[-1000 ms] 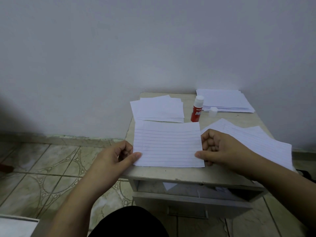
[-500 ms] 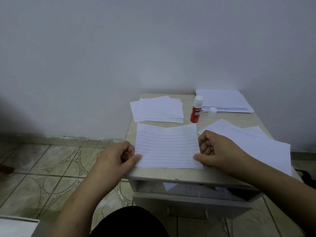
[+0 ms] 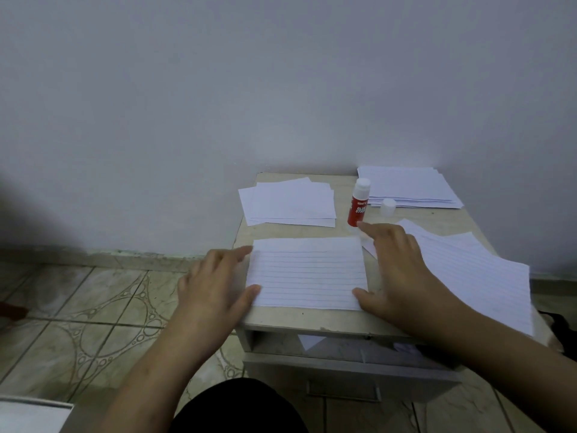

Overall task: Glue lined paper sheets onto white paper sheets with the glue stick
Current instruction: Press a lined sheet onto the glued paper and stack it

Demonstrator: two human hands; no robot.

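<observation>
A lined sheet (image 3: 307, 271) lies flat near the front edge of the small table (image 3: 312, 320). My left hand (image 3: 218, 282) rests at its left edge with fingers spread, thumb on the lower left corner. My right hand (image 3: 396, 267) lies at its right edge with fingers spread, thumb on the lower right corner. Behind the sheet, the red glue stick (image 3: 358, 203) stands upright and uncapped, its white cap (image 3: 388, 207) beside it. Plain white sheets (image 3: 288, 203) lie at the back left.
A stack of sheets (image 3: 409, 187) lies at the back right against the wall. Loose lined sheets (image 3: 474, 270) spread over the table's right side, past its edge. A drawer (image 3: 343, 367) stands partly open below the tabletop. Tiled floor (image 3: 78, 307) lies to the left.
Both hands have uncurled from pinching the sheet's lower corners and now lie with spread fingers along its left and right edges. The sheet's raised far edge has dropped flat.
</observation>
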